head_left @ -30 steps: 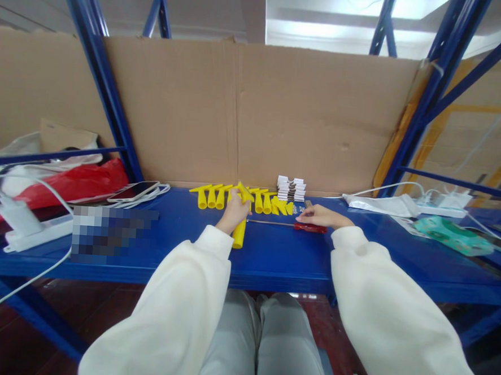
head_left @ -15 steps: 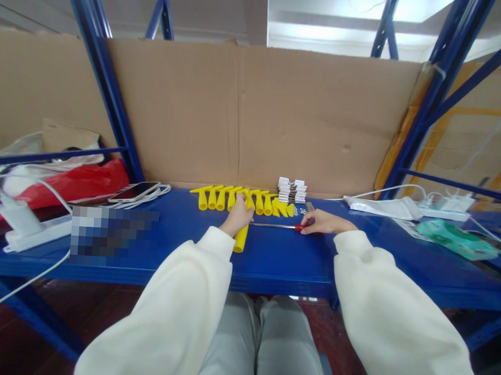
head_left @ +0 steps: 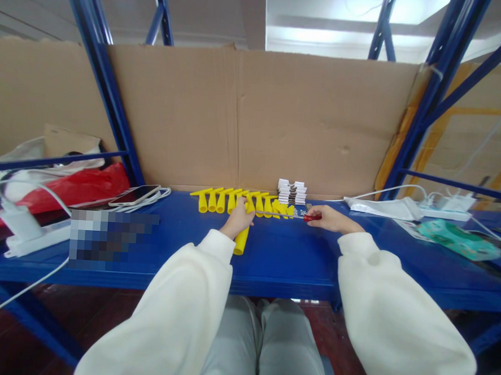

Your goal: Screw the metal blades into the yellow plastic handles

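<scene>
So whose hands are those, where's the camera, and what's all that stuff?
There's no robot here: these are a person's own bare hands. The camera is worn on the person's head, looking forward and down, so you see roughly what they see.

The left hand holds a yellow tube-like piece. The right hand holds a screwdriver by its red handle, with the metal shaft pointing toward that piece.

Behind, on the blue table, are a row of yellow pieces and some stacked white things, too small to name. A green packet lies to the right.
</scene>
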`<state>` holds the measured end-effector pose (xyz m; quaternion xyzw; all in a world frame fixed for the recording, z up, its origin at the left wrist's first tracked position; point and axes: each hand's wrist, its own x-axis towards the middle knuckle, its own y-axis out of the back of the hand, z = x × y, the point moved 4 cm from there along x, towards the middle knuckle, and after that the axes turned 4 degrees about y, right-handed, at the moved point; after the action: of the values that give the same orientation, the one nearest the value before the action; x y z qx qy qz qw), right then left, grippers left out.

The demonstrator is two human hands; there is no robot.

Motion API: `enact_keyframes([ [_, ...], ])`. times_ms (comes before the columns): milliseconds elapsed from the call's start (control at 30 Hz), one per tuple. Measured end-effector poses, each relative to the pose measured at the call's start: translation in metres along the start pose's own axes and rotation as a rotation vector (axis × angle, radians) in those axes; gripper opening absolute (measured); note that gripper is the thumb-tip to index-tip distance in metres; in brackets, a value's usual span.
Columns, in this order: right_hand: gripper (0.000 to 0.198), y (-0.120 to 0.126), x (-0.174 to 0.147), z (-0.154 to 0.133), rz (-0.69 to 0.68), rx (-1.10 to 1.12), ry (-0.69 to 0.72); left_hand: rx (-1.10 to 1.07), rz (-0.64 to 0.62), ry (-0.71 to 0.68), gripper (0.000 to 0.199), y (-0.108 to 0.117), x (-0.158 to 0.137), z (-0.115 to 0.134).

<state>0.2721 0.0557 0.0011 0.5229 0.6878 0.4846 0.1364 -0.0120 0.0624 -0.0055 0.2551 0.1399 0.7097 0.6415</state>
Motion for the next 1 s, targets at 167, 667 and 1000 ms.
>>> enact_keyframes([
  [167,0.023,0.002,0.003,0.012,0.15,-0.166,-0.003,-0.004,-0.006,-0.008,0.044,-0.001,0.0,0.0],
  [667,0.022,-0.002,0.006,0.015,0.21,-0.298,0.003,0.047,-0.019,-0.02,0.047,0.0,-0.007,0.006],
  [1000,0.025,-0.003,0.006,0.012,0.19,-0.252,-0.013,0.057,-0.006,-0.015,0.047,0.003,-0.009,0.007],
])
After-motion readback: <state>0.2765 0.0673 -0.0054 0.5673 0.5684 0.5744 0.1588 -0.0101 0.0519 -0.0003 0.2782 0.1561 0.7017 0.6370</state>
